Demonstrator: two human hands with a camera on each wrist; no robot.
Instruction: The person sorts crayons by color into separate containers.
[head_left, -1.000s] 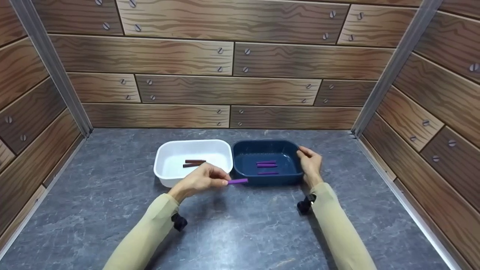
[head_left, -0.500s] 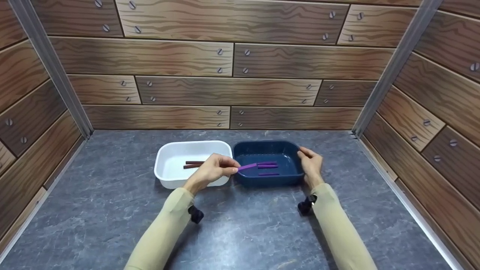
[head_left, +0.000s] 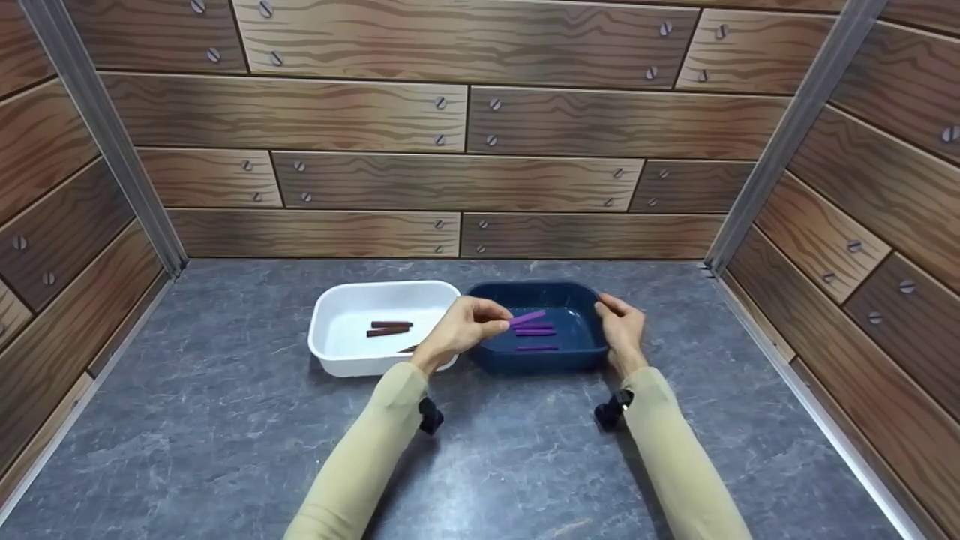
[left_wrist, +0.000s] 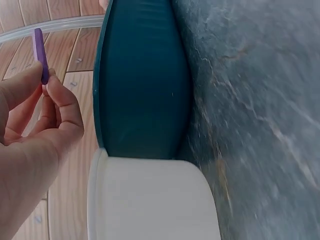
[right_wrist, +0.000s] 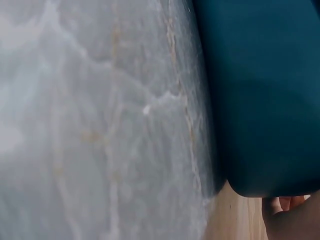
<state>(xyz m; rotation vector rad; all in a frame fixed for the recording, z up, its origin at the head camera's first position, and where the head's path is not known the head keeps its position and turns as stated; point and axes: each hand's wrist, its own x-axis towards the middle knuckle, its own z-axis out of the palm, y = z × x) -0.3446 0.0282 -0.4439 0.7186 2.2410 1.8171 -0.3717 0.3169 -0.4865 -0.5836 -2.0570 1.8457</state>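
The left hand [head_left: 459,330] pinches a purple stick [head_left: 527,317] over the dark blue tray [head_left: 581,352], its free end pointing right; the right hand [head_left: 621,324] grips the tray's right rim.

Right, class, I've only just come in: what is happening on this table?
A person is working with two plastic tubs set side by side on a grey stone-patterned table. The left hand pinches a short purple stick in its grip and holds it above the dark blue plastic tub, where more purple sticks already lie. The right hand holds that tub's right edge. The white plastic tub beside it holds brown sticks.
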